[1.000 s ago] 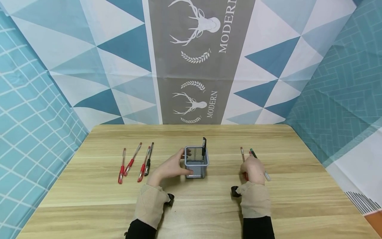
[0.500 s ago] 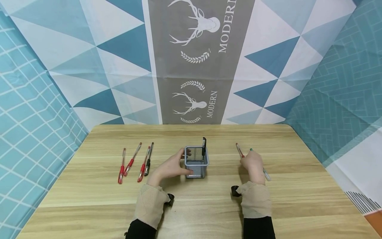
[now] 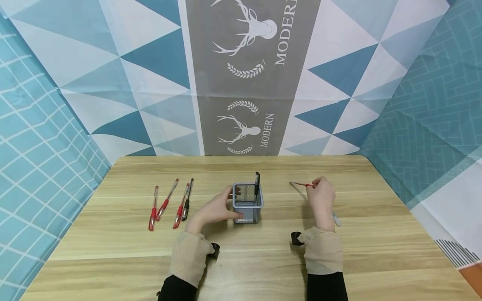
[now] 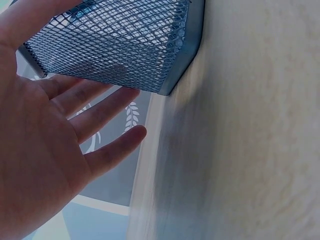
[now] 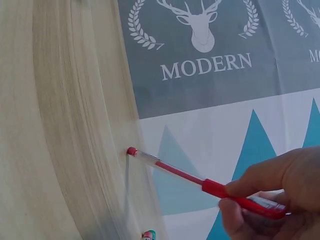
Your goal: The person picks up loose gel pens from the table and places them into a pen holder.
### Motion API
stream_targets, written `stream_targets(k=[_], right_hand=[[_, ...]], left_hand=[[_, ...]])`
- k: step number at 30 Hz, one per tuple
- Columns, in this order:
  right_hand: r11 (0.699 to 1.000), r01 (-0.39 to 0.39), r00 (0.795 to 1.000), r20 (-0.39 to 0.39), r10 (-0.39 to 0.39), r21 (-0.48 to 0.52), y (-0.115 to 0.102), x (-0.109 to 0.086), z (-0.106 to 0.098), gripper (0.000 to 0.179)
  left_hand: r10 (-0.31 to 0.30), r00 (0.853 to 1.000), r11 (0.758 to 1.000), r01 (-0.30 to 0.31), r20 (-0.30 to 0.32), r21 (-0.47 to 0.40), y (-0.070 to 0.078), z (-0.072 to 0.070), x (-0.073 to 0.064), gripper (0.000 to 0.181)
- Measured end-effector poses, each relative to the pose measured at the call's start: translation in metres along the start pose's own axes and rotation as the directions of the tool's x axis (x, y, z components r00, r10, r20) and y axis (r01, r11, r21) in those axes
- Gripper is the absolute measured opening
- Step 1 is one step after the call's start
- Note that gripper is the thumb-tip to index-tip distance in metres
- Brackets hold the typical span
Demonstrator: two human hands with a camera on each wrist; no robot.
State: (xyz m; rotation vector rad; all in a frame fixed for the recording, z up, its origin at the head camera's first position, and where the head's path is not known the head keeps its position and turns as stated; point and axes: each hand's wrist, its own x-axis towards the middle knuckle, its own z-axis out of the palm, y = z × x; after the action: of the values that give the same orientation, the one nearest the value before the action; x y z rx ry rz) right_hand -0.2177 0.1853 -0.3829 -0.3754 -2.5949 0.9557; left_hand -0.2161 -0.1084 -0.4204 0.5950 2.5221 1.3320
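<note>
A grey mesh pen holder stands upright mid-table. My left hand holds it from the left, thumb at the front and fingers behind; in the left wrist view that hand spans the mesh wall. One black pen stands in the holder. To the right, my right hand pinches a red pen by its red grip. The right wrist view shows this red pen slanting, with its red end low by the tabletop. Beneath the right hand, a pen with a grey end lies mostly hidden.
On the left of the wooden table lie several pens: red ones and a black one. Red and green pen ends show low in the right wrist view. A patterned backdrop rises behind the table.
My right hand has picked up the red pen, swinging its far end leftward and tilting its near end up off the table. The left hand and the pen holder have stayed put.
</note>
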Motion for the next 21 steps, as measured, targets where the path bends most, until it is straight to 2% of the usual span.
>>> stream_targets(k=[6, 14, 21], right_hand=[[0.998, 0.032, 0.993, -0.118, -0.025, 0.055, -0.002, -0.001, 0.001, 0.017], [0.991, 0.070, 0.967, -0.250, -0.040, 0.112, -0.008, 0.001, 0.000, 0.020], [0.971, 0.123, 0.951, -0.303, -0.056, 0.206, -0.016, 0.002, -0.005, 0.033]], left_hand=[[0.002, 1.000, 1.000, -0.002, -0.002, 0.005, -0.001, 0.000, 0.000, 0.089], [0.008, 1.000, 1.000, -0.008, -0.003, 0.004, -0.001, 0.000, 0.001, 0.089], [-0.007, 1.000, 1.000, 0.007, 0.000, -0.002, 0.000, 0.000, 0.000, 0.091]])
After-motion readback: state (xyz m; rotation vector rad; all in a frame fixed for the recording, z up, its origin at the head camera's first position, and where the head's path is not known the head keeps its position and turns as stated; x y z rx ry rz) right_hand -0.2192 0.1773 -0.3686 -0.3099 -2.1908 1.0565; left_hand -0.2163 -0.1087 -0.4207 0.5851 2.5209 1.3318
